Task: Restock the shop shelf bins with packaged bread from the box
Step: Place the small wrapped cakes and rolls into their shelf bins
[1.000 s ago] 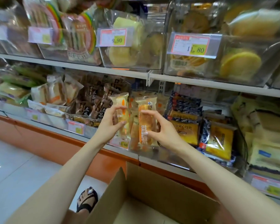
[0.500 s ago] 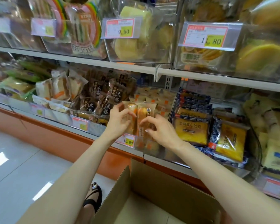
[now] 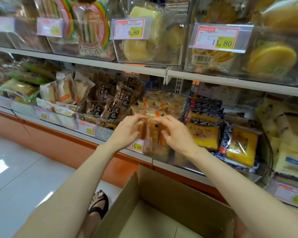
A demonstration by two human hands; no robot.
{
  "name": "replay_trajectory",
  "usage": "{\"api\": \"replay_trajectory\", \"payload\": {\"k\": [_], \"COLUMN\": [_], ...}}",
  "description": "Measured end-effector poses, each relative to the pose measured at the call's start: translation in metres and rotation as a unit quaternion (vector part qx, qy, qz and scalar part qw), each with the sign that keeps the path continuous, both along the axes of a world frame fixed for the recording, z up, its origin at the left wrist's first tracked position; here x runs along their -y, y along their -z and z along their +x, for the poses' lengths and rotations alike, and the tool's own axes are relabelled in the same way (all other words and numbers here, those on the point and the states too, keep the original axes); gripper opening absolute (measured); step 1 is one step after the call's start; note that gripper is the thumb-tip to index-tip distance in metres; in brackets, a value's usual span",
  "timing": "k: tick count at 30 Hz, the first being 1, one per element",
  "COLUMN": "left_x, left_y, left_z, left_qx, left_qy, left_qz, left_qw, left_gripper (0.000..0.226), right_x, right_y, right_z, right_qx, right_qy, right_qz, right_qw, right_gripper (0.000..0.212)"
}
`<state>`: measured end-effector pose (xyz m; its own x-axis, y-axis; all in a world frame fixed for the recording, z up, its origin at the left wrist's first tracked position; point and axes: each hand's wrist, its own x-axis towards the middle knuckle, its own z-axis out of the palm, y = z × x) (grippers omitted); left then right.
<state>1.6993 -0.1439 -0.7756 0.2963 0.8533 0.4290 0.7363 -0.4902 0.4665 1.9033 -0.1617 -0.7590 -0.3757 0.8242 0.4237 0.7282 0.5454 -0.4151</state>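
The bread packs [image 3: 152,133] are golden-brown under clear wrap with orange bands. The yellow packs [image 3: 203,134] beside them have dark blue speckled edges, and the brown packs [image 3: 110,107] carry black labels. The price tags [image 3: 138,147] are white, red-bordered, with yellow patches. The box [image 3: 170,194] is plain tan cardboard, and the shelf base [image 3: 55,140] is orange.

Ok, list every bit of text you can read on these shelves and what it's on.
"9.90": red-and-yellow paper price tag, upper clear plastic bin.
"11.80": matching price tag, right-hand clear bin.
"15.60": small price tag, lower clear bin of orange bread packets.
"岩烧夹心吐司": yellow-and-blue toast packet.
"太谷": dark brown packets.
Other tags and small print: too blurred to read.
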Motion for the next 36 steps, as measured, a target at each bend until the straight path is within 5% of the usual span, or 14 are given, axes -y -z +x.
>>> {"api": "replay_trajectory", "payload": {"k": [5,9,16,24,30,36], "left_x": [-0.003,-0.004,-0.004,0.008,0.031,0.089], "left_y": [0.004,0.007,0.009,0.013,0.003,0.032], "left_z": [0.001,0.0,-0.004,0.0,0.011,0.023], "left_qx": [-0.05,-0.055,-0.138,-0.091,-0.052,0.047], "left_qy": [-0.026,-0.043,-0.044,-0.039,-0.046,0.053], "left_qz": [0.003,0.005,0.0,0.021,0.11,-0.082], "left_qw": [0.998,0.998,0.989,0.995,0.991,0.994], "left_gripper": [0.063,0.073,0.056,0.053,0.043,0.029], "right_x": [-0.003,-0.008,-0.006,-0.004,0.029,0.077], "right_y": [0.002,0.003,0.002,0.008,0.015,0.069], "right_z": [-0.004,-0.007,-0.016,-0.011,0.002,0.026], "right_qx": [0.016,0.097,0.176,0.136,0.027,-0.001], "right_qy": [0.004,0.028,0.008,-0.004,-0.032,-0.076], "right_qz": [-0.052,-0.006,0.04,-0.002,0.12,-0.15], "right_qw": [0.999,0.995,0.984,0.991,0.992,0.986], "right_gripper": [0.061,0.058,0.056,0.065,0.048,0.034]}}
